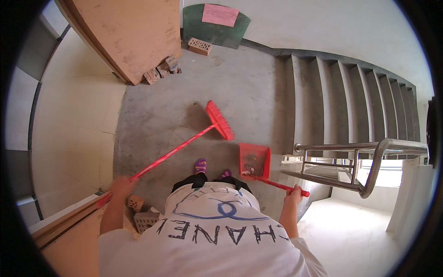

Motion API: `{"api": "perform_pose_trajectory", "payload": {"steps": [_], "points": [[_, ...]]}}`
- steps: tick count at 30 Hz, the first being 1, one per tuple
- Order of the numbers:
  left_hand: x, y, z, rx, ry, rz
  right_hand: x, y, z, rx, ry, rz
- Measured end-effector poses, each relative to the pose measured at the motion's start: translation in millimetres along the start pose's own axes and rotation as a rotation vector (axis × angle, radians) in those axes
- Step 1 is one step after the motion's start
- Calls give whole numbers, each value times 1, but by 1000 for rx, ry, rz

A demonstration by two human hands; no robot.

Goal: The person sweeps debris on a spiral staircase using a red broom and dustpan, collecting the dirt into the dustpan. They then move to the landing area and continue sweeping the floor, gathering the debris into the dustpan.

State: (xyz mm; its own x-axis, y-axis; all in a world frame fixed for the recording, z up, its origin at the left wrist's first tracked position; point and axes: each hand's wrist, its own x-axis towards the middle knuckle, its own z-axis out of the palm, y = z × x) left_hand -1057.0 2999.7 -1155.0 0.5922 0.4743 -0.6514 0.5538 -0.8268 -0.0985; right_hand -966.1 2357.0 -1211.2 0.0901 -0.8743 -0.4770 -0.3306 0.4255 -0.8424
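Note:
My left hand (124, 187) is wrapped round the handle of a red broom (173, 152), which slants up and away to the right. The bristled broom head (220, 121) is beyond my feet, its bristles pointing right; whether it touches the floor I cannot tell. My right hand (294, 194) grips a red dustpan's handle (277, 185) near its end. The dustpan (267, 162) lies to the right of my feet, its wide mouth facing away from me, with grey dirt and pale scraps (248, 172) inside, mostly near the handle side. A small dark speck (195, 104) shows left of the broom head.
Concrete stairs (328, 104) with a steel railing (375, 166) rise at right. An orange-brown door (128, 31) stands at upper left, broken bricks (162, 71) against it. A whole brick (199, 46) is before a green board (216, 33). More bricks (145, 221) sit beside me, lower left.

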Motion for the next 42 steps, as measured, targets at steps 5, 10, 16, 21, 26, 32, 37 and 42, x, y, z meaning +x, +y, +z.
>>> {"api": "perform_pose_trajectory", "payload": {"steps": [5,10,16,21,26,32,37,42], "points": [[36,109,-19,-3,-72,139,-14,-19,-11,-40,80,-12],[39,105,-28,19,-78,104,-6,-16,-19,-97,23,-17],[-14,-19,-41,-19,-130,-194,-13,-8,6,-130,-47,-44],[-92,-118,-45,16,-33,-357,-12,-8,53,-125,-180,-27],[-141,-139,-43,53,-21,-488,-26,-11,111,-156,-283,-26],[-111,-79,-18,-174,30,-465,-29,-12,161,-122,-431,1],[-5,46,-8,-406,33,-290,-38,-28,197,-113,-486,-25],[109,191,-55,-441,42,-148,-25,-42,240,-143,-563,-30]]}}
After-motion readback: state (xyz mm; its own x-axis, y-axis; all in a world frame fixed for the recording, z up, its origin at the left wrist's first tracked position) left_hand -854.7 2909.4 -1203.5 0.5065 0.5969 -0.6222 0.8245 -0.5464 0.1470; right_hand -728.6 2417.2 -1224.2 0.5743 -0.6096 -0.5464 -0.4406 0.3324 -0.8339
